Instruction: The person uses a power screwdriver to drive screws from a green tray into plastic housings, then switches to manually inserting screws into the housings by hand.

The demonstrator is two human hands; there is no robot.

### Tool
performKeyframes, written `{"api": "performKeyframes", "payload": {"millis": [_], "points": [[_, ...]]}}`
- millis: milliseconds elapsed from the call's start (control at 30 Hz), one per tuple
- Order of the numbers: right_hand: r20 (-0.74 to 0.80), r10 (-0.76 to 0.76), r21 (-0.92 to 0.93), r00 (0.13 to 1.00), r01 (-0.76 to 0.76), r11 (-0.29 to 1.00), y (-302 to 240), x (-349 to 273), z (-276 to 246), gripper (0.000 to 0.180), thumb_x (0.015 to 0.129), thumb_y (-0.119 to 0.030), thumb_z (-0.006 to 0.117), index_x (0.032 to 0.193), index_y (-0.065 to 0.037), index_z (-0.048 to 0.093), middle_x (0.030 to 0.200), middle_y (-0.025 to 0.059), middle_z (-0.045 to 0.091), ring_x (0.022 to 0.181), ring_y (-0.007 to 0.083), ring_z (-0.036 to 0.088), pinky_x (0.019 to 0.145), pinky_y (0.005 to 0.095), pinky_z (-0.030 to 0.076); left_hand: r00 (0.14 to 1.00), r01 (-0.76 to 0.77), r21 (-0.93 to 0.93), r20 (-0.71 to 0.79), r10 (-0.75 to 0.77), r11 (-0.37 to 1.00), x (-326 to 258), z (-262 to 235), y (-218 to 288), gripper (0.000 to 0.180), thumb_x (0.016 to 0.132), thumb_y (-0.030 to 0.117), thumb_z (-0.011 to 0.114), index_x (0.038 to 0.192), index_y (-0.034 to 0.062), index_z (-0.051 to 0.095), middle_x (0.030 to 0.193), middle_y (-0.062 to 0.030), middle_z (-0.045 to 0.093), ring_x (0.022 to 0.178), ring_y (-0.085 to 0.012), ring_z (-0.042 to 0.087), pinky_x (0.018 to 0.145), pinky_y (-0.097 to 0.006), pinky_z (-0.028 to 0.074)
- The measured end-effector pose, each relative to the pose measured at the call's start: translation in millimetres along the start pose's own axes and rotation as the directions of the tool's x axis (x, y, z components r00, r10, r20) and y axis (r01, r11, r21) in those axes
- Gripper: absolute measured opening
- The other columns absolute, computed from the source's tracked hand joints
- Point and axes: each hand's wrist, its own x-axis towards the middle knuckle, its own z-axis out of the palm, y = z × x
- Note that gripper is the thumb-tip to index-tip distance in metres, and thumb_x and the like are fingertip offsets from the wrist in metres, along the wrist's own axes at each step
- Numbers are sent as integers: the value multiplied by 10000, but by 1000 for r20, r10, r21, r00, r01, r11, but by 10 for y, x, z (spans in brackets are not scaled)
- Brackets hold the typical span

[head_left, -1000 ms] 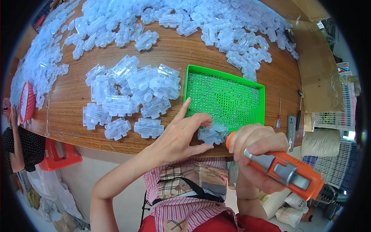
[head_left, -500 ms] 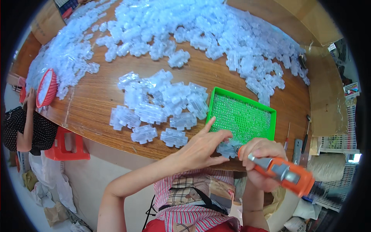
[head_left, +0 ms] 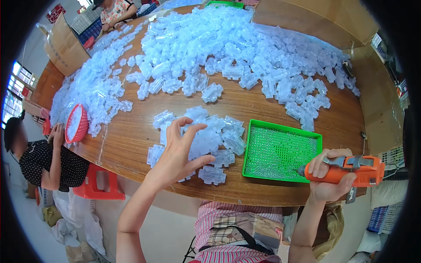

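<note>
My left hand [head_left: 175,147] is spread over a loose group of clear plastic parts [head_left: 212,175] at the near middle of the table. Its thumb and fingers are apart with nothing visible between them, and it hides part of the group. With my right hand [head_left: 328,177] I grip an orange power screwdriver [head_left: 362,170], pointing left. The tool's dark tip [head_left: 301,170] is at the near right corner of a green tray [head_left: 247,151]. Small silvery metal pieces, apparently screws [head_left: 274,168], cover much of the tray's floor.
A large heap of clear plastic parts [head_left: 206,35] spreads over the wooden table [head_left: 127,151]. Cardboard [head_left: 377,105] walls the right side. At left, a person [head_left: 44,162] works beside a red basket [head_left: 76,125] and a red stool [head_left: 101,182]. Another person [head_left: 116,13] sits at the far left.
My left hand has left the clear part at the table edge and moved left over the group, opening. The screwdriver has moved right and up, off that part. The view has shifted.
</note>
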Motion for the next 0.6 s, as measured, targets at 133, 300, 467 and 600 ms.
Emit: {"api": "performKeyframes", "payload": {"millis": [133,300,467,600], "points": [[14,-8,-8,1000,8,1000,-48,25,32,649,897,-640,522,990,1,481,579,17,448,487,109,449,435,235,396,994,-71,126,-77,81,989,374,-173,-222,426,892,296,675,1238,70,571,1238,-169,550,1218,-351,423,1054,-451,336],[16,-2,-6,1000,3,1000,1,5,61,662,892,-652,520,983,2,470,579,18,453,488,109,455,439,240,408,993,118,70,-40,-115,991,1269,38,-736,379,872,281,691,1145,24,634,1020,-140,694,979,-326,618,924,-405,471],[26,8,-68,1000,-6,998,-53,-21,35,670,885,-651,532,975,10,470,571,17,453,491,117,467,453,250,430,998,28,404,43,-50,914,1516,280,-947,571,686,415,822,1061,44,602,941,-176,688,925,-344,652,797,-441,515],[19,15,-63,1000,-14,998,-76,13,-46,670,887,-653,524,974,10,471,573,17,456,491,121,471,456,254,434,965,104,179,218,-142,978,1406,304,-863,530,702,375,815,1042,43,580,868,-152,685,838,-311,668,747,-421,517]]}}
